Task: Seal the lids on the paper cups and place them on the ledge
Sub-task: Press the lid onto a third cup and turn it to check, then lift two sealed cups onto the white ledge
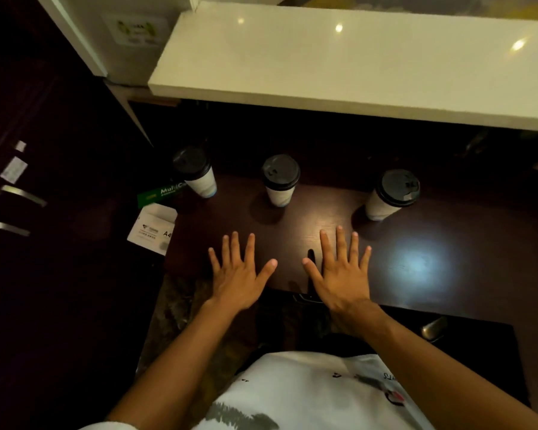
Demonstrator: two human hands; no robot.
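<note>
Three white paper cups with black lids stand in a row on the dark wooden desk (448,243): the left cup (196,173) at the desk's left edge, the middle cup (280,180), and the right cup (392,193). Above and behind them runs the white ledge (339,66), with nothing on it. My left hand (239,274) and my right hand (342,271) lie flat on the desk near its front edge, palms down, fingers spread, holding nothing. Both hands are well short of the cups.
A green and white paper ream box (159,218) sits on the floor left of the desk. Dark cabinet doors with metal handles (16,195) stand at far left. A bright light spot (416,262) reflects on the desk right of my hands.
</note>
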